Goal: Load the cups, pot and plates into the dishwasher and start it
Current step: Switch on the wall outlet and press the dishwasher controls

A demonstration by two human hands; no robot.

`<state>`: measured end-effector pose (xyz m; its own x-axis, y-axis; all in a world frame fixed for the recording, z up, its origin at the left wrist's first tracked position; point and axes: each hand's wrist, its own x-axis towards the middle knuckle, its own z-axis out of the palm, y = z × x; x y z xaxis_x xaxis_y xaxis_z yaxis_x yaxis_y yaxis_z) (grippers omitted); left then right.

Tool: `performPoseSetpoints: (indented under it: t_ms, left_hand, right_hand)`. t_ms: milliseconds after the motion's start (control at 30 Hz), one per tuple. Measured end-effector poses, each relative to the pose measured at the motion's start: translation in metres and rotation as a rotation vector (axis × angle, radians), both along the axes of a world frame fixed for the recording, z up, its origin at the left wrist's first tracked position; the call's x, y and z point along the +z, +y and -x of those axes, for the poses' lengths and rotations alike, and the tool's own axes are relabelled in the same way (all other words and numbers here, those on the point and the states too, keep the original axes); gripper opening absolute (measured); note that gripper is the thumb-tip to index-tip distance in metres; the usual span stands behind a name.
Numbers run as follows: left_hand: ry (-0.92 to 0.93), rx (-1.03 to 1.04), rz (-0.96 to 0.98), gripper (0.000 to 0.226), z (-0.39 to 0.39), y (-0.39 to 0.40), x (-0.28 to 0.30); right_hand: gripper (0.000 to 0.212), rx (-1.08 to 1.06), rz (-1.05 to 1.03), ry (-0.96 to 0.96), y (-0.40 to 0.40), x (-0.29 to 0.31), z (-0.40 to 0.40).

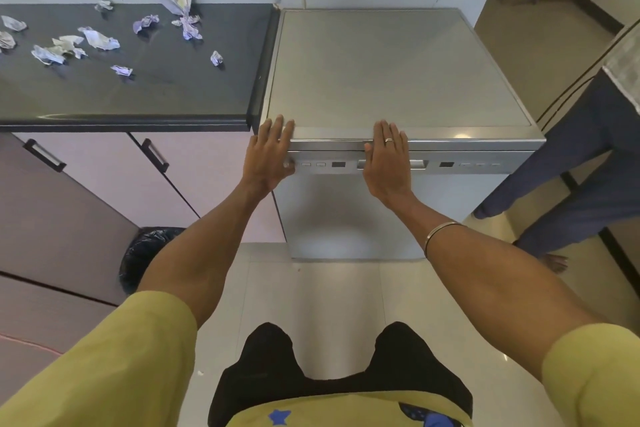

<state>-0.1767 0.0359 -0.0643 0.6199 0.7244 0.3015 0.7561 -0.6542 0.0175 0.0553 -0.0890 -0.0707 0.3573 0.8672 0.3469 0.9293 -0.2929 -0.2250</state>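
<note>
Both hands flat, fingers straight and together, nothing pinched. Left hand (272,149) lies over the front left corner of the silver freestanding steel dishwasher (398,80), fingertips on the top edge, palm over the left end of the control strip (460,165). Right hand (388,154), ring on one finger, lies over the middle of the top front edge, palm covering most of the recessed door handle (418,164), thin metal bangle (441,236) up the forearm. So no real grip at all, just pressing or resting contact.

Dishwasher door is closed, unit sits just right of the dark stone bench (138,87), touching or nearly touching its end. No cups, pot or plates visible anywhere.

Judgement: either the door has just been pushed to or it's about to be opened; can't tell which. Door looks stiff, rigid, smooth sheet metal, likely slippery on the flat face, hinged low and fairly heavy as it drops. Best hold is fingers hooked in the recessed handle, not the flat panel. Buttons on the strip need only a light fingertip.

Outward: crumpled white and purple paper scraps (100,40) scattered on the bench, pink cabinet doors (194,170) with dark handles below, black-lined bin (145,253) on the glossy floor, another person's blue trouser legs (571,166) at right.
</note>
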Motion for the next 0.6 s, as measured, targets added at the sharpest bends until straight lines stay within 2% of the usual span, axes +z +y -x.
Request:
performPoseSetpoints:
  t_ms: [100, 233, 300, 367, 533, 600]
  left_hand:
    - [0.031, 0.026, 0.022, 0.092, 0.000, -0.001, 0.004]
    - [0.074, 0.066, 0.130, 0.112, -0.002, -0.013, 0.011]
    - [0.092, 0.080, 0.176, 0.114, 0.000, -0.022, 0.017]
    - [0.089, 0.067, 0.212, 0.105, 0.002, -0.030, 0.025]
    - [-0.017, 0.044, 0.348, 0.064, 0.001, -0.054, 0.050]
    - [-0.051, 0.058, 0.413, 0.058, 0.002, -0.060, 0.061]
  right_hand:
    - [0.056, 0.027, 0.058, 0.001, -0.003, 0.007, -0.002]
    - [0.053, 0.088, 0.182, 0.042, -0.006, 0.026, -0.010]
    - [0.052, 0.117, 0.217, 0.083, -0.009, 0.038, -0.015]
    - [0.049, 0.113, 0.243, 0.103, -0.016, 0.047, -0.019]
    - [0.052, 0.057, 0.399, 0.044, -0.037, 0.070, -0.027]
    - [0.053, 0.052, 0.455, 0.034, -0.041, 0.083, -0.026]
